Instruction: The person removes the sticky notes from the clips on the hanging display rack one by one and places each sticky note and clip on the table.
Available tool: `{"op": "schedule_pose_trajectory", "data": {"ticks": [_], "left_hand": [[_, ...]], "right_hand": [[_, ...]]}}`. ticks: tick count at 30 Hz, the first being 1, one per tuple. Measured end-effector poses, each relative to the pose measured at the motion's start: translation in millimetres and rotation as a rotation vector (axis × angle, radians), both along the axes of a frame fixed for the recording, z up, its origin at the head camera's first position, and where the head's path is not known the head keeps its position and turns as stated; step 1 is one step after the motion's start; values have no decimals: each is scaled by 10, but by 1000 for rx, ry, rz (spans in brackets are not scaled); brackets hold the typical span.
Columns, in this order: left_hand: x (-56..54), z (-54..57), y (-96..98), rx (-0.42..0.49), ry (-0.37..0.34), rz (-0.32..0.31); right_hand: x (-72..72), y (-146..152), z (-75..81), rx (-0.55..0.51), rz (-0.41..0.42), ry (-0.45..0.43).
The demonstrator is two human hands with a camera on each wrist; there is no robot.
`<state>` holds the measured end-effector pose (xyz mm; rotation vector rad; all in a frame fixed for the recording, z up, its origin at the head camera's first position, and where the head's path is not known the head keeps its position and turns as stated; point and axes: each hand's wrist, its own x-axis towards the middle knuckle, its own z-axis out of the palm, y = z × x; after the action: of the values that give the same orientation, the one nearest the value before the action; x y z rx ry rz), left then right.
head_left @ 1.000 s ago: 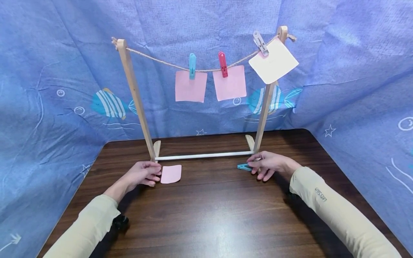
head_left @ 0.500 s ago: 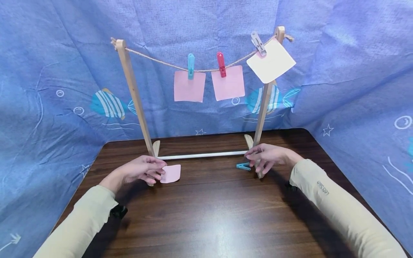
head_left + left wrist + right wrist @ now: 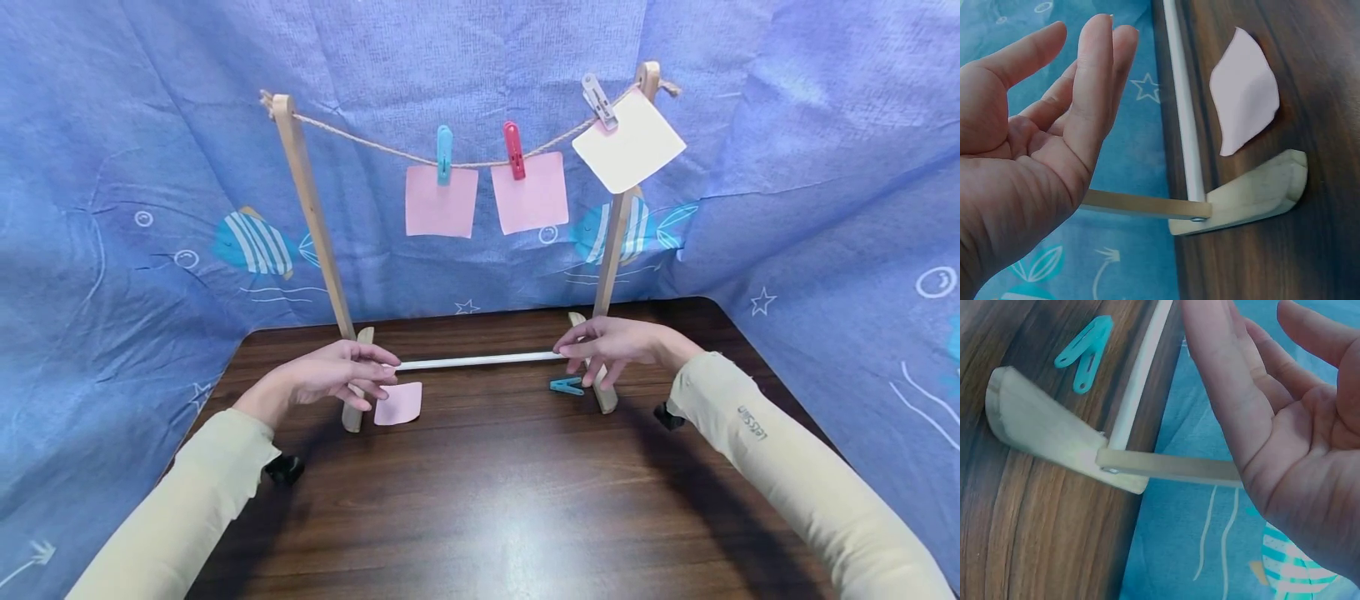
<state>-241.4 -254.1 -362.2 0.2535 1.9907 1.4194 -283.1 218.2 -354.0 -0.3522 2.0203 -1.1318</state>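
Observation:
My left hand (image 3: 337,372) hovers over the left foot of a wooden stand, its fingers loosely spread and holding nothing. Just beyond its fingertips a pink paper note (image 3: 399,403) lies on the table; the left wrist view shows the note (image 3: 1245,92) with curled edges. Above the stand's right foot is my right hand (image 3: 611,346), relaxed and holding nothing. A blue clothespin (image 3: 566,386) lies on the table below its fingers, apart from them; the clothespin (image 3: 1088,353) is seen whole in the right wrist view.
A twine line (image 3: 360,137) sags between the stand's two posts. From it hang two pink notes, one under a blue clothespin (image 3: 444,154) and one under a red clothespin (image 3: 514,150). A grey clothespin (image 3: 599,102) grips a tilted pale note (image 3: 630,146) at right. A white rod (image 3: 480,360) joins the feet.
Both hands have lifted away from the table. The left hand has shifted a little right and the right hand a little left. The note and the blue clothespin stay on the table.

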Motion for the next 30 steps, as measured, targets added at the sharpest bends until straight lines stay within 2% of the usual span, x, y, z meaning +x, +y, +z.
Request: {"op": "schedule_pose_trajectory", "data": {"ticks": [8,21,30], "left_hand": [[-16,181,37,-24,19,4],[-42,364,178,-5,23,-43],[-89,686,281,47,103,-5]], "right_hand": [[30,-98,172,-16,39,10],[70,-238,352,-73,72,46],[99,-391,723,-123,136,107]]}}
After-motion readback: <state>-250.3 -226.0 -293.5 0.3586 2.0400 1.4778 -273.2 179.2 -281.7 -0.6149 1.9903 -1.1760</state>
